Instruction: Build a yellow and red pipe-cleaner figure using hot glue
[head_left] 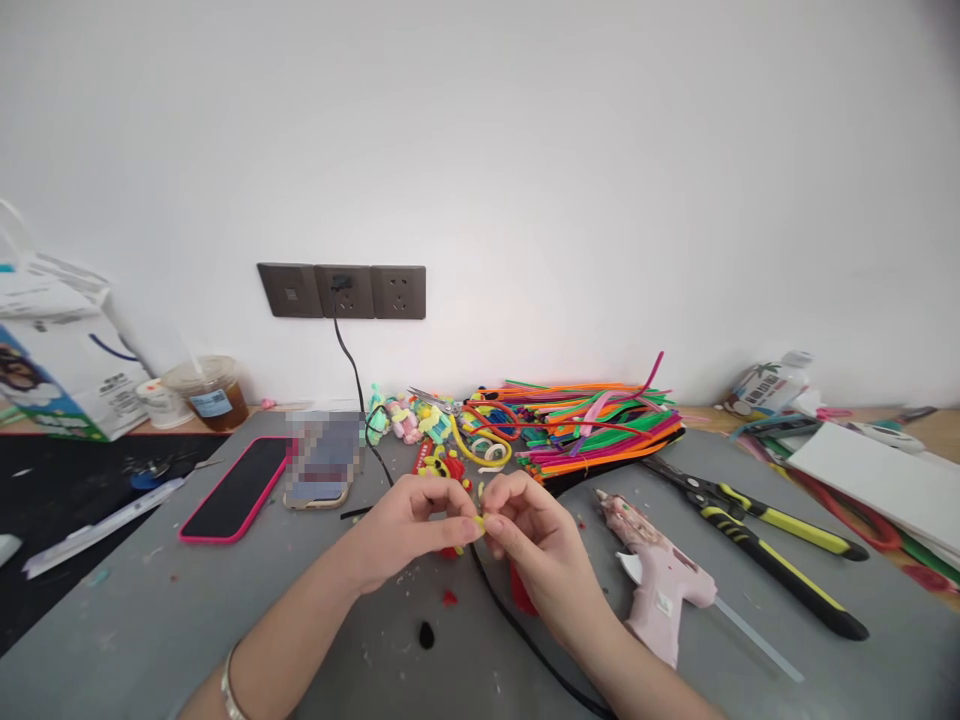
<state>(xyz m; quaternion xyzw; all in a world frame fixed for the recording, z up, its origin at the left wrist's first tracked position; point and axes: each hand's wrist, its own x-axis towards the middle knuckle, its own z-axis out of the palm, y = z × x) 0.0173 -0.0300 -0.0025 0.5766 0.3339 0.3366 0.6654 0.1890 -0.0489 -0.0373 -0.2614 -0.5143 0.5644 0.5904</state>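
Observation:
Over the grey table [225, 610], my left hand [409, 527] and my right hand [534, 540] meet fingertip to fingertip. Both pinch a small yellow craft piece [478, 522] between them. Red scraps [450, 552] lie under the hands. A pink glue gun [660, 578] lies just right of my right hand, and its black cord [525, 635] runs under my right wrist. A small yellow and red pipe-cleaner figure [439, 466] sits just beyond my fingers.
A pile of coloured pipe cleaners [592, 425] lies behind the hands. Yellow-handled pliers [765, 535] lie at the right. A pink-cased phone [238, 488] and a second phone [322, 462] lie at the left. A drink cup [206, 392] and a box [60, 375] stand back left.

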